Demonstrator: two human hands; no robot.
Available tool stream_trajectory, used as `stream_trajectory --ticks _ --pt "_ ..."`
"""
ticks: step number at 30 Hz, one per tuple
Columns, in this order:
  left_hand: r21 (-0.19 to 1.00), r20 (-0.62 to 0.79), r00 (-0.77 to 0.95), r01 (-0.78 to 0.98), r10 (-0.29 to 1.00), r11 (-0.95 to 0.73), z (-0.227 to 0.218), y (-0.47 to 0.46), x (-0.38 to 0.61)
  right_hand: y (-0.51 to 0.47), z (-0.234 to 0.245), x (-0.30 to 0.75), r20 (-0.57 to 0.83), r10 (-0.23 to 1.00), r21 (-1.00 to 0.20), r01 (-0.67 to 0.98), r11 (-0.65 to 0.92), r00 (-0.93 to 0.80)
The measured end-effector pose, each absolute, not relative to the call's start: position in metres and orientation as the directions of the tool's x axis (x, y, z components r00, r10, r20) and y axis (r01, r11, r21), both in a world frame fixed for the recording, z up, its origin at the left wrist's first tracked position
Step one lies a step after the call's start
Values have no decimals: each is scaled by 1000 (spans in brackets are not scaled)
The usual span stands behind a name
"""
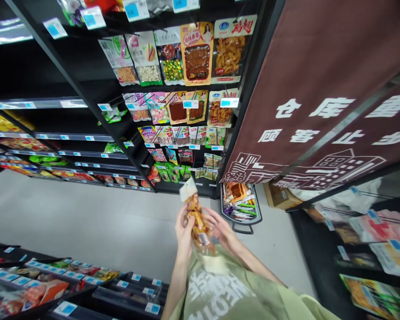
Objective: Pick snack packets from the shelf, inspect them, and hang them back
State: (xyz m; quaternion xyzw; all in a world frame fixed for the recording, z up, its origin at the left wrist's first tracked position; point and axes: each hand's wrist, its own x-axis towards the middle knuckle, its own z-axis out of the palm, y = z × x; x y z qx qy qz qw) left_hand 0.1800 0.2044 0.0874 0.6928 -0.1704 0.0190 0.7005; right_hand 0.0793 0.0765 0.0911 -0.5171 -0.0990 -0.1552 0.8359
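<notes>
A clear snack bag (197, 218) with brown-orange pieces inside is held upright in front of my body. My left hand (184, 224) grips its left side, thumb lying across the front. On the other side my right hand (222, 226) touches the bag's edge, its fingers stretched out and somewhat spread. The bag's pale top flap (188, 189) sticks up above both hands. Ahead, snack packs hang on hooks, among them a chicken-wing pack (229, 51) and an orange pack (197, 55) beside it.
A dark basket (242, 220) filled with snack packs stands on the grey floor (120, 209) to the right. Behind it hangs a brown curtain (306, 89) with white lettering, near a cardboard box (282, 195). Shelves (63, 104) run along the left; more racks (320, 249) stand at right.
</notes>
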Motion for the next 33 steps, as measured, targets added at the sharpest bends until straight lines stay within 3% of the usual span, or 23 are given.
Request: stream_trajectory --ticks 1,3,7,11,17,24,30,33 --pt "947 319 933 -320 -168 18 89 205 182 74 90 79 274 -196 -772 337 540 942" --pt "893 435 892 -445 -124 -67 92 209 187 70 88 78 169 -274 -706 310 636 947" --pt "826 526 835 -547 -162 -135 96 213 191 67 82 80 46 -395 -750 293 593 917" --pt "852 512 853 -520 -105 -69 99 212 186 66 75 83 29 -397 -753 281 595 917" --pt "757 578 795 -607 -186 -243 106 215 183 73 76 86 -7 -451 -717 310 624 892" --pt "693 633 760 -640 -146 -332 101 214 186 72 73 92 42 -450 -754 324 571 892" --pt "572 613 704 -708 -358 -414 91 210 188 68 80 95 0 -499 -754 328 569 866" --pt "630 603 713 -701 -358 -335 84 212 192 73 86 96 5 -381 -715 270 645 924"
